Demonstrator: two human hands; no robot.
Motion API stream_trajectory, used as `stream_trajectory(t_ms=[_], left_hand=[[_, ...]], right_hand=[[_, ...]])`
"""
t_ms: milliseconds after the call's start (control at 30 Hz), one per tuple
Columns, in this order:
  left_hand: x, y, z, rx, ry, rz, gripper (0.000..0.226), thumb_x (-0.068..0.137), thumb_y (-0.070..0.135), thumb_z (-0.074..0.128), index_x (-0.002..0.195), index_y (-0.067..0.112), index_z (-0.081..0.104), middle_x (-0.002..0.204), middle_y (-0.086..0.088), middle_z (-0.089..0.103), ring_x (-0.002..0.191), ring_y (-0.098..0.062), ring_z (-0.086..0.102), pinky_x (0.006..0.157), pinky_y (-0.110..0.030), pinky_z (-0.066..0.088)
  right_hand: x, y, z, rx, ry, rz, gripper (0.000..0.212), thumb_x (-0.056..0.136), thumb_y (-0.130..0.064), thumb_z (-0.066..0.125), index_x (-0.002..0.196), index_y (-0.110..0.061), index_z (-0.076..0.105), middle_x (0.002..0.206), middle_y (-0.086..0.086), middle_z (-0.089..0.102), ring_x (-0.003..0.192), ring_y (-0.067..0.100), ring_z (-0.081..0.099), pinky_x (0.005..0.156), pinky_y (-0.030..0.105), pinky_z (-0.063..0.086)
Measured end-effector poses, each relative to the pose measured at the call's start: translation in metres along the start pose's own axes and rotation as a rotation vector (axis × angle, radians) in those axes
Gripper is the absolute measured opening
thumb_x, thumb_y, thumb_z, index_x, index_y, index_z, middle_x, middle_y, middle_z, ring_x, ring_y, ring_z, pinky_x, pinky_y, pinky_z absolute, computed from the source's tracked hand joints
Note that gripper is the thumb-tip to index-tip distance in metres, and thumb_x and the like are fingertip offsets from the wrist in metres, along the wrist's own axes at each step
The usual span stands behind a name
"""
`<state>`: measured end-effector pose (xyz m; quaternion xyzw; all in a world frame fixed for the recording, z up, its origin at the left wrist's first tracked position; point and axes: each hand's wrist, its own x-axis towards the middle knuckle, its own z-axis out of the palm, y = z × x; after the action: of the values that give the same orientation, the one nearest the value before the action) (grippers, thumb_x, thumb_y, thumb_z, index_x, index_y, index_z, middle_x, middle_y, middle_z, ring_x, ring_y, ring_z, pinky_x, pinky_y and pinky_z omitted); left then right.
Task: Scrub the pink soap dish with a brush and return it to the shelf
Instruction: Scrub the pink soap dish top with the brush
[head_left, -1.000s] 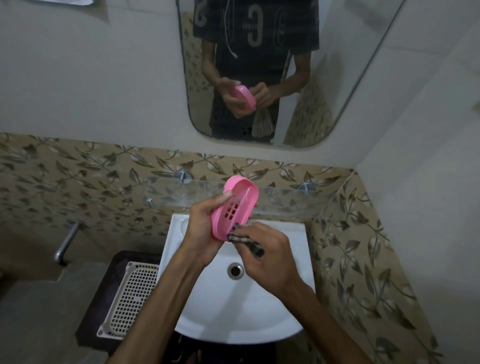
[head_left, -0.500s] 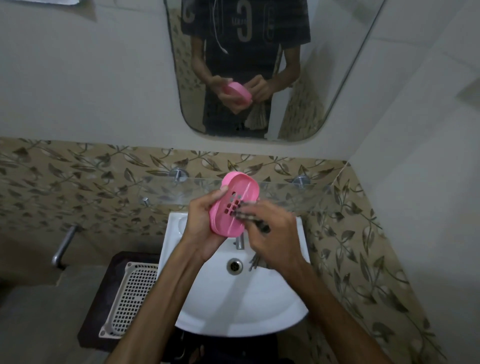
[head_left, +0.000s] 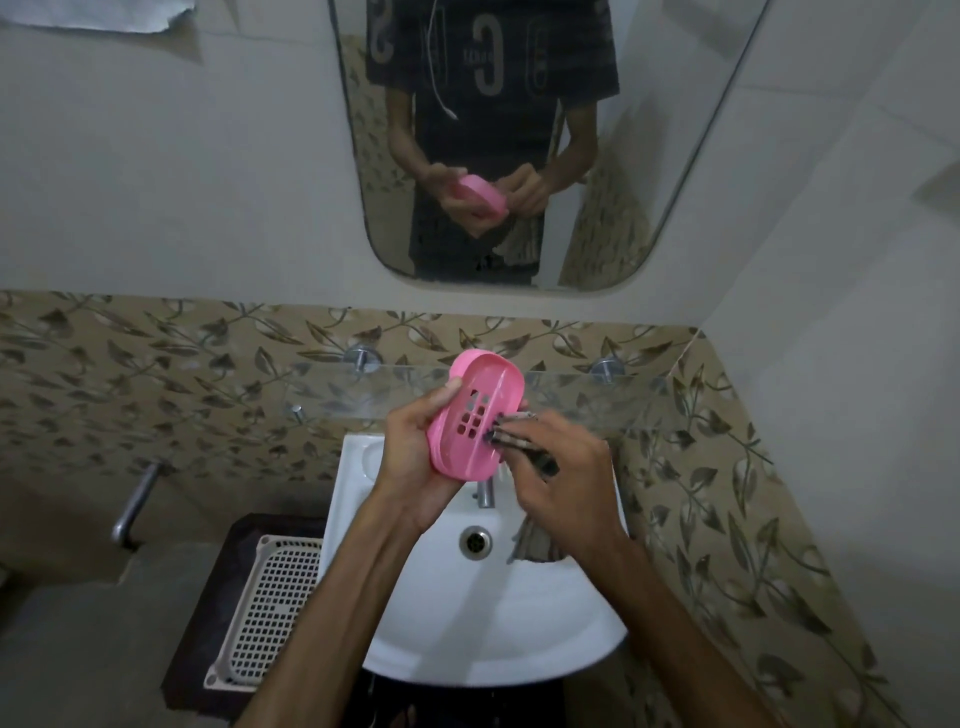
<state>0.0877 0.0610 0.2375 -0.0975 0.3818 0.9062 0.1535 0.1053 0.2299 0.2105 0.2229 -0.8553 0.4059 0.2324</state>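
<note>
While our left hand (head_left: 415, 467) curls round the oval pink plastic soap dish (head_left: 475, 415), tilted on edge above the white ceramic basin (head_left: 415, 639), our right hand (head_left: 563, 483) at three o'clock of it pinches a dark brush (head_left: 519, 447) against its slotted inside. At twelve o'clock behind the dish runs the clear glass shelf (head_left: 582, 397).

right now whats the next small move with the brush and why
Probably keep stroking the brush across the slotted floor of the soap dish. The left hand holds it tilted over the sink, the right hand has bristles at the slots, and the shelf waits behind.
</note>
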Motion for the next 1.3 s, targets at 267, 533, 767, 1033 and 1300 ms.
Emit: stream_trajectory(t_ms=[267,533,767,1033,1300], left_hand=[[-0.001,-0.008,0.003,0.104,0.047,0.073,0.038,0.082,0.036,0.068,0.102,0.008,0.084,0.111,-0.027,0.076,0.096,-0.035,0.074,0.083,-0.042,0.062],[0.002,-0.013,0.006,0.066,0.114,0.086,0.037,0.084,0.031,0.064,0.102,0.004,0.082,0.117,-0.03,0.072,0.105,-0.043,0.064,0.097,-0.05,0.049],[0.002,-0.019,0.007,-0.009,0.112,0.121,0.04,0.083,0.036,0.065,0.102,0.006,0.083,0.108,-0.025,0.075,0.092,-0.041,0.074,0.081,-0.042,0.061],[-0.003,-0.031,0.014,-0.065,0.151,0.222,0.055,0.067,0.043,0.075,0.11,0.008,0.078,0.104,-0.019,0.078,0.081,-0.031,0.072,0.062,-0.034,0.055],[-0.012,-0.022,0.006,0.112,-0.04,0.155,0.067,0.08,0.026,0.064,0.139,-0.005,0.057,0.139,-0.037,0.059,0.134,-0.046,0.055,0.115,-0.056,0.039]], right_hand=[[-0.008,-0.003,-0.004,0.007,-0.058,0.043,0.021,0.088,-0.009,0.075,0.106,-0.017,0.08,0.1,-0.001,0.077,0.086,0.013,0.072,0.075,0.03,0.06],[-0.015,-0.01,-0.001,0.051,-0.066,0.093,0.021,0.086,-0.01,0.073,0.103,-0.018,0.081,0.097,-0.004,0.077,0.085,0.007,0.07,0.075,0.016,0.055],[-0.021,-0.023,0.009,0.159,-0.027,0.198,0.017,0.089,-0.022,0.075,0.105,-0.019,0.082,0.099,-0.006,0.08,0.089,-0.001,0.072,0.081,0.01,0.054],[-0.033,-0.031,0.023,0.365,0.066,0.516,0.012,0.1,-0.021,0.068,0.108,-0.022,0.077,0.085,-0.01,0.077,0.073,0.008,0.074,0.066,0.022,0.06],[-0.02,-0.015,0.01,0.257,0.133,0.434,0.01,0.088,-0.011,0.079,0.096,-0.018,0.081,0.083,-0.006,0.078,0.072,0.007,0.071,0.064,0.025,0.057]])
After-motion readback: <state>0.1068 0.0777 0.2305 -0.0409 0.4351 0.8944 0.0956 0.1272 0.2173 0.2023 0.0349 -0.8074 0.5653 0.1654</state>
